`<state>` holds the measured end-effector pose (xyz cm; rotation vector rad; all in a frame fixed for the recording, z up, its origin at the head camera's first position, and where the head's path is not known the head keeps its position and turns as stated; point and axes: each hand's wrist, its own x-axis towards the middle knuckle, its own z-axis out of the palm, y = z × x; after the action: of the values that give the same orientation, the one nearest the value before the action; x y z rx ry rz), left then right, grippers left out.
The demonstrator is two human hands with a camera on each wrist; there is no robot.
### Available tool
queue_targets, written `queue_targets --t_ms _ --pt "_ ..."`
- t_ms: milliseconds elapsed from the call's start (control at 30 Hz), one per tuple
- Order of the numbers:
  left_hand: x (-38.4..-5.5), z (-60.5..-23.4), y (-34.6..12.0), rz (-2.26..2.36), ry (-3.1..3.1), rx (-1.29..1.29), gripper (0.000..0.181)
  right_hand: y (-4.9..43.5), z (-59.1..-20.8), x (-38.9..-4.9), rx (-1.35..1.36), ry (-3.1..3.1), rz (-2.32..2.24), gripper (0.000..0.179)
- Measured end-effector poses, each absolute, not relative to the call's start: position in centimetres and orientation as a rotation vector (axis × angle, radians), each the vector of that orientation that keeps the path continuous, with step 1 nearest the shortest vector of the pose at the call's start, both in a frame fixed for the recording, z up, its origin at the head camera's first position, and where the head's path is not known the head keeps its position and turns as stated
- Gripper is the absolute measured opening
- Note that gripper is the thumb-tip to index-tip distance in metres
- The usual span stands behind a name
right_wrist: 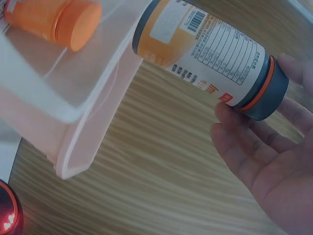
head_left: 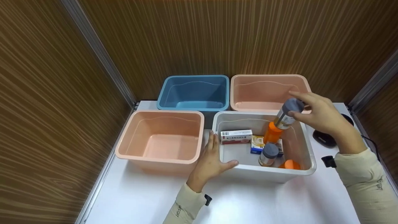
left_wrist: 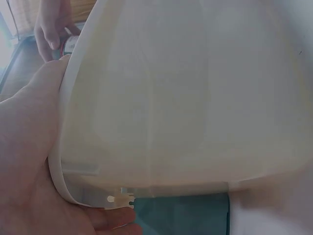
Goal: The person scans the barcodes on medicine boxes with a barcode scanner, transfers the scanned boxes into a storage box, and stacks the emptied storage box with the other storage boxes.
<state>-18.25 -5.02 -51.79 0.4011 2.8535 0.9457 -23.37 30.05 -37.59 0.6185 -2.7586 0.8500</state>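
Observation:
My right hand [head_left: 321,115] pinches a supplement bottle [right_wrist: 203,58] by its dark grey cap, tilted above the right side of a white bin [head_left: 264,169]. The bottle has a white and orange label with a barcode. My left hand [head_left: 210,161] rests at the bin's front left corner, fingers straight along the left side and thumb on the front rim. In the bin are an orange bottle [head_left: 272,133], another grey-capped bottle [head_left: 268,154], a white medicine box [head_left: 236,137], a yellow and blue box [head_left: 256,144] and an orange-capped item [head_left: 291,164].
A pink bin [head_left: 158,161] stands left of the white one. Behind are a blue bin [head_left: 192,107] and a second pink bin [head_left: 267,79]. At the right lies a black device [head_left: 324,139] with a cable. Wood-grain panels [head_left: 199,37] enclose the white table [head_left: 130,193].

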Motion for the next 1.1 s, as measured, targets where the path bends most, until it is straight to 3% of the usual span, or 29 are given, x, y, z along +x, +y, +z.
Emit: queue_targets --t_ms 1100 --pt "-18.2 -51.7 -4.9 0.929 2.855 0.384 0.128 39.4 -42.3 -23.0 0.080 -2.693 0.946 0.063"
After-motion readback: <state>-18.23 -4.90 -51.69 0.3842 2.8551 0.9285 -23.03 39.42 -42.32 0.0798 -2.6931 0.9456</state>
